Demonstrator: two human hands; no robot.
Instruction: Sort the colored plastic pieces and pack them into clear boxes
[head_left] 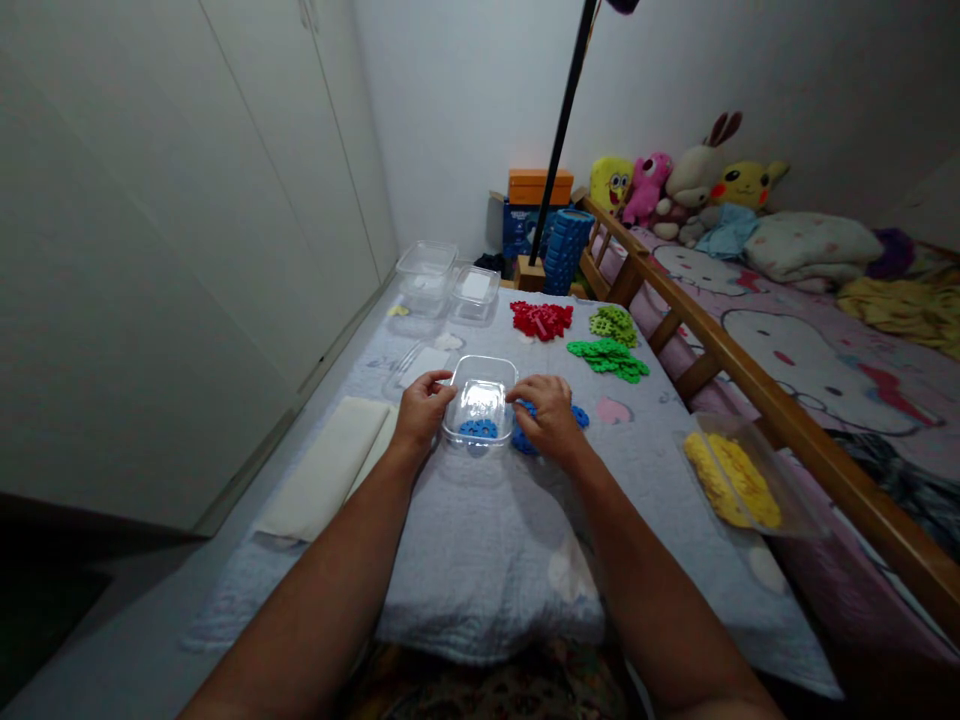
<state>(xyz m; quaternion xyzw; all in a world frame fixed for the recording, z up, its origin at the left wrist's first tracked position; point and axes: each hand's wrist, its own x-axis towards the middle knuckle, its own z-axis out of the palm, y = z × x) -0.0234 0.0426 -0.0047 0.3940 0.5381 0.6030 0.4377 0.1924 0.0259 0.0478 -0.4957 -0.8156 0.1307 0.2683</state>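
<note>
A clear square plastic container (484, 372) stands on the cloth in front of me, with a blue snowflake-shaped plastic piece (478, 430) in its near part. My left hand (424, 408) grips the container's left rim between thumb and fingers. At the opposite rim, my right hand (547, 412) has its fingertips and thumb closed on the edge. Beneath and beside that hand lies a pile of blue pieces (527, 440), partly covered by it. Behind my left hand a clear lid (420, 362) rests on the cloth.
Red pieces (541, 320), green pieces (609, 360) and lime pieces (613, 324) lie farther back. Yellow pieces fill a clear box (787, 500) at right. Two more clear containers (427, 275) stand at back left. A folded cream cloth (326, 465) lies left; a wooden bed rail (720, 350) borders the right.
</note>
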